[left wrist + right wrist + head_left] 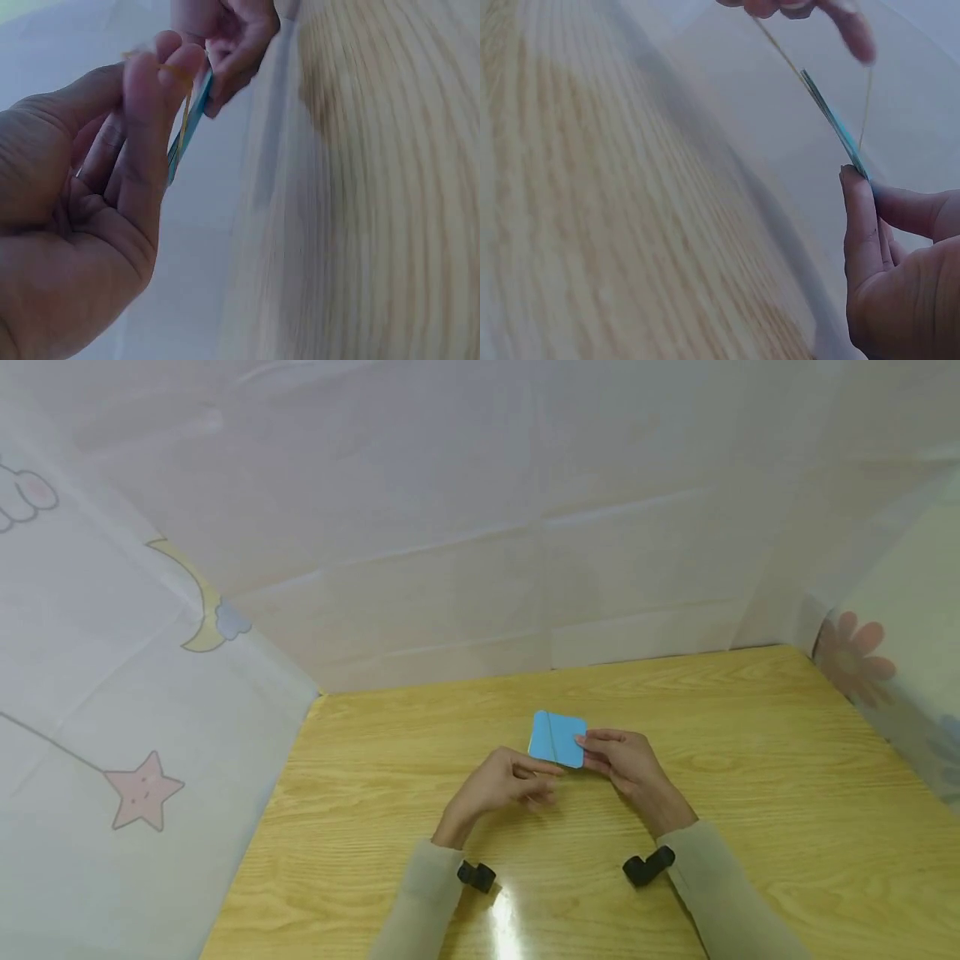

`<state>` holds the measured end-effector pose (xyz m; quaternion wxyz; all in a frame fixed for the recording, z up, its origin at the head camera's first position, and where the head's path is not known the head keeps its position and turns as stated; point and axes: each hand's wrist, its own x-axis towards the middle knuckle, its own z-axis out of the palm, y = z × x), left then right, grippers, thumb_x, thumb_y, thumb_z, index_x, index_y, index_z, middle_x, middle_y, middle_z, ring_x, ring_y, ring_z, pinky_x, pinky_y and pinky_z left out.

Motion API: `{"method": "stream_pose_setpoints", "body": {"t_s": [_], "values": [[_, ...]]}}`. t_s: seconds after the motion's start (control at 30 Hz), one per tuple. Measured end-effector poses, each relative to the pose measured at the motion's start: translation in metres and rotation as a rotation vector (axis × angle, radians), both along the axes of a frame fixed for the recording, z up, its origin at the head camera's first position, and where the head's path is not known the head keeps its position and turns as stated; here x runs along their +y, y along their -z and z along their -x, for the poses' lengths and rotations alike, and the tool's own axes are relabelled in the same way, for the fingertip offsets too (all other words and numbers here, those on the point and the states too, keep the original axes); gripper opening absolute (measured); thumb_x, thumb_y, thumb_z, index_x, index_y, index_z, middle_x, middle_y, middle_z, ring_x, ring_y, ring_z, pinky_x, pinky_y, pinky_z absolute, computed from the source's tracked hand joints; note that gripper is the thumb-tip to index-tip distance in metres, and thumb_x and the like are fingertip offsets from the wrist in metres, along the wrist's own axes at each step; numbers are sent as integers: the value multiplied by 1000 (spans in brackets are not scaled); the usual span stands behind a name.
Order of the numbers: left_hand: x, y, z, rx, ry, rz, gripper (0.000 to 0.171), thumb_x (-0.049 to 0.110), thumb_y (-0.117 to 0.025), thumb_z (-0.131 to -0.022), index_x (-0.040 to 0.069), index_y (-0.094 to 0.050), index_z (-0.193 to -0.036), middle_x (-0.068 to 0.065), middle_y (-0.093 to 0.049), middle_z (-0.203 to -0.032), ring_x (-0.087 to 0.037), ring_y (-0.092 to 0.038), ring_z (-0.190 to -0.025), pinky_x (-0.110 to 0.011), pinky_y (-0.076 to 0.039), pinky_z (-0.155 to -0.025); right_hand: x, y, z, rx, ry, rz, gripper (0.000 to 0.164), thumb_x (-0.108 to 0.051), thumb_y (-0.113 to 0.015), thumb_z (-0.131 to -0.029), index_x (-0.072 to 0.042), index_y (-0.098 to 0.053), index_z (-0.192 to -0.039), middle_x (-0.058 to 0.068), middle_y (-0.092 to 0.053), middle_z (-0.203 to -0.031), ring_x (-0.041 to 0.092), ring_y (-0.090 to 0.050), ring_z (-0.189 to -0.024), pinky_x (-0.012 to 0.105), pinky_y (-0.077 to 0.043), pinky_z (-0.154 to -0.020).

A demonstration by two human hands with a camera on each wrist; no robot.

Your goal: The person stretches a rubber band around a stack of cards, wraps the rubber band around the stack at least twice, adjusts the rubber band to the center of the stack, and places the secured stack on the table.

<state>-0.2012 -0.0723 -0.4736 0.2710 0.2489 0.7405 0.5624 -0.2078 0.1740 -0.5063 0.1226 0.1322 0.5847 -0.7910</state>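
A thin stack of blue square cards (pixel 566 739) with rounded corners is held over the table, seen edge-on in the right wrist view. My right hand (pixel 630 764) pinches it at its right edge, thumb on the upper face and fingers beneath. A thin yellowish rubber band (pixel 778 54) runs around the stack and crosses its blue face in the head view. The fingers of my left hand (pixel 501 783) are hooked in the band at the stack's near left edge. They pull it away from the cards, so both strands stand stretched in the right wrist view.
A wood-grain table (pixel 360 860) lies below both hands. Pale sheets with printed drawings, among them a pink star (pixel 147 791) and a flower (pixel 855 656), hang at its back and sides. Black wrist cameras sit at both sleeves (pixel 431 889).
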Motion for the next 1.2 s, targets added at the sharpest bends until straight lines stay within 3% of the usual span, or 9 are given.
{"method": "stream_pose_setpoints", "body": {"t_s": [0.23, 0.4, 0.5, 0.63, 0.77, 0.87, 1.03, 1.2], "values": [[11, 8, -2, -15, -59, -89, 35, 15, -65, -106, -2, -68, -136, -32, -75, -114, -28, -82, -82, -41, -68, -70, -1, -3, 0, -16, 19, -20, 56, -8, -70, -101, 11, -48, -149, -5, -69, -98, 6, -71, -83, 17, -63, -76], [20, 14, -6, -91, -54, -117, 40, 14, -70, -102, 0, -66, -140, -29, -76, -116, -33, -81, -87, -43, -68, -75, -1, -4, -1, -22, 33, 2, 57, -6, -71, -100, 12, -47, -149, -5, -70, -95, 6, -72, -82, 18, -63, -77], [24, 16, -11, -103, -64, -139, 41, 23, -69, -103, -1, -68, -137, -25, -77, -115, -37, -81, -89, -40, -68, -74, 0, -4, -2, -20, 35, 16, 60, -7, -71, -100, 12, -45, -151, -4, -70, -97, 6, -72, -84, 18, -63, -80], [30, 16, -18, -89, -130, -184, 52, 41, -59, -107, 0, -68, -136, -25, -75, -120, -35, -81, -91, -28, -66, -66, 1, -6, -3, -29, 45, 26, 62, -8, -71, -101, 11, -43, -153, -5, -70, -101, 6, -73, -89, 18, -63, -84], [36, 18, -25, -98, -174, -268, 56, 48, -47, -111, 12, -56, -152, -31, -70, -130, -26, -82, -91, -19, -59, -55, 1, -7, -3, -38, 71, 30, 60, -8, -69, -102, 9, -44, -153, -6, -70, -100, 6, -72, -89, 18, -63, -84], [40, 20, -30, -110, -205, -346, 56, 48, -41, -113, 28, -37, -164, -30, -70, -130, -14, -81, -84, -17, -50, -48, 1, -7, -2, -40, 99, 23, 56, -9, -68, -102, 7, -46, -151, -5, -69, -101, 5, -72, -87, 17, -63, -84], [52, 24, -38, -183, -321, -508, 61, 46, -37, -114, 41, -8, -168, -32, -66, -135, -10, -80, -82, -13, -39, -41, -3, -6, 0, -28, 150, 17, 54, -11, -71, -101, 5, -50, -148, -2, -64, -107, 5, -70, -88, 17, -62, -84], [64, 26, -47, -341, -504, -622, 66, 47, -37, -114, 36, -3, -169, -21, -73, -129, -10, -80, -84, -7, -39, -40, -6, -3, 0, -7, 199, 19, 53, -11, -74, -99, 4, -54, -145, -4, -65, -106, 5, -70, -90, 17, -62, -85]]}}
